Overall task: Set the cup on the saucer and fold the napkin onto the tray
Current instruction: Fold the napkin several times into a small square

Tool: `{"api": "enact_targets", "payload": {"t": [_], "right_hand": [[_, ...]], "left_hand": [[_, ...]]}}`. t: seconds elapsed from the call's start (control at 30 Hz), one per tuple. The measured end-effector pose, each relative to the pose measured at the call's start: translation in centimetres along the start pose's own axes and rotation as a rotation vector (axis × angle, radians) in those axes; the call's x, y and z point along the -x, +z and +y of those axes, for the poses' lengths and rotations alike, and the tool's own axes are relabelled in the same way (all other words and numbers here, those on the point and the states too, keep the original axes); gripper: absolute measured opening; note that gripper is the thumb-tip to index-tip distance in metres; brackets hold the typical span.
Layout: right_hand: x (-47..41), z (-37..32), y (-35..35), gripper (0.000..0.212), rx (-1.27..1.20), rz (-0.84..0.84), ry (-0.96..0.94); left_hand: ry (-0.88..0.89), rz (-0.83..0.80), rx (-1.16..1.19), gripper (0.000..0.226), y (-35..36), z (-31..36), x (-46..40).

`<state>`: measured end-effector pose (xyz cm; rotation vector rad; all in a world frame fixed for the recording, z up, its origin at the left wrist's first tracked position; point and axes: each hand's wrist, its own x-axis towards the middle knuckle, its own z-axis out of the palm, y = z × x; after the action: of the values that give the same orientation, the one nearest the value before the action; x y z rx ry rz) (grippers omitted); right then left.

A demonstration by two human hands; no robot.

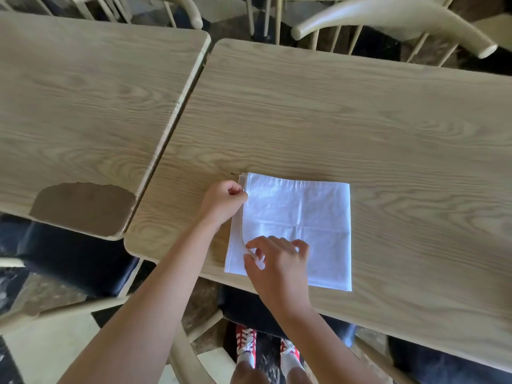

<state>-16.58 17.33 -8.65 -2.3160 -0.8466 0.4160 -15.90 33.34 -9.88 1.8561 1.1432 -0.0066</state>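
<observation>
Shown from above, a white napkin lies folded in layers on the right-hand bench, close to its near edge and toward its near left corner, presumably so that both arms can work it without stretching; the left hand is curled at the napkin's far left corner, thumb and fingers pinching the stacked edges there, which appears to hold the layers in register; the right hand sits over the near left part of the cloth, its fingers bent and its fingertips nipping the rim of the upper layer where that rim curves away from the layer below; the curve suggests the top ply is being drawn or straightened against the anchored corner, though which of the two cannot be told; creases across the cloth mark folds already set, so the napkin looks partly folded; its right edge and far edge lie flat and square to the bench, untouched by either hand; no cup, saucer or tray shows anywhere in this view, so the cup step cannot be judged and the napkin is plainly not yet on a tray; a second bench stands just beside the first on the left, its near corner worn to a bare brown patch; pale chairs stand at the far side.
</observation>
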Motion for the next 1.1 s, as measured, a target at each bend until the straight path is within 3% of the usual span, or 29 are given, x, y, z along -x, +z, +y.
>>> {"api": "enact_targets", "payload": {"t": [0.3,0.53,0.7,0.87,1.0,1.1], "right_hand": [[-0.6,-0.6,1.3,0.008,0.022,0.085,-0.120],[-0.6,0.5,4.2,0.012,0.136,-0.001,-0.169],[-0.1,1.4,5.7,0.015,0.160,0.010,-0.227],[0.2,2.1,5.0,0.006,0.135,0.054,-0.357],[-1.2,4.8,1.7,0.039,0.235,0.105,-0.325],[-2.0,8.3,-0.3,0.053,0.408,-0.031,-0.184]], "left_hand": [[0.064,0.006,0.091,0.005,-0.8,-1.6,-0.6],[0.320,0.233,-0.145,0.006,0.3,-2.4,-0.5],[0.359,0.328,-0.181,0.009,0.8,-3.1,-0.7],[0.359,0.351,-0.162,0.041,1.4,-3.8,-0.9],[0.416,0.360,-0.181,0.046,2.0,-4.5,-0.8],[0.476,0.380,-0.211,0.043,3.2,-4.6,-0.3]]}}
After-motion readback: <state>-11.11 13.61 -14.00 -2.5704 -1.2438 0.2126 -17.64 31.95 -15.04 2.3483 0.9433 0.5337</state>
